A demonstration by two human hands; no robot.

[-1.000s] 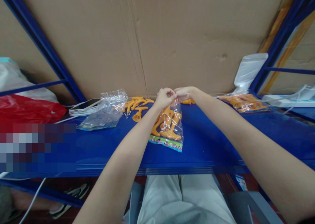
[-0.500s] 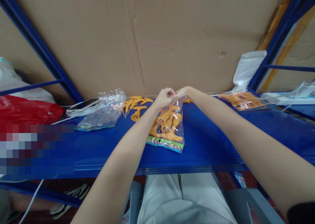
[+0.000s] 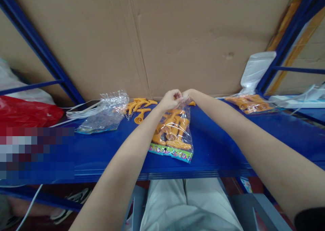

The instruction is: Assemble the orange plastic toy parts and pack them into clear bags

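Observation:
A clear plastic bag (image 3: pixel 175 132) with a green printed header lies on the blue shelf, its header toward me. Inside are several orange plastic corkscrews. At the bag's far end, my left hand (image 3: pixel 171 99) pinches the plastic edge. Close against it, my right hand (image 3: pixel 187 97) also has its fingers closed on that end. Beyond my left forearm, a pile of loose orange corkscrews (image 3: pixel 139 105) with metal spirals lies by the cardboard. Another orange piece (image 3: pixel 192 103) shows partly behind my right wrist.
Empty clear bags (image 3: pixel 103 114) lie left, beside a white cable (image 3: pixel 82 113) and a red bag (image 3: pixel 30 112). A filled bag of orange pieces (image 3: pixel 250 104) lies right, near a white power strip (image 3: pixel 294 101). Cardboard (image 3: pixel 190 48) backs the blue shelf (image 3: pixel 218 149).
The bag has shifted slightly toward me and spread flatter, its header turning a little. Both hands stay together at its far end with only small finger movements.

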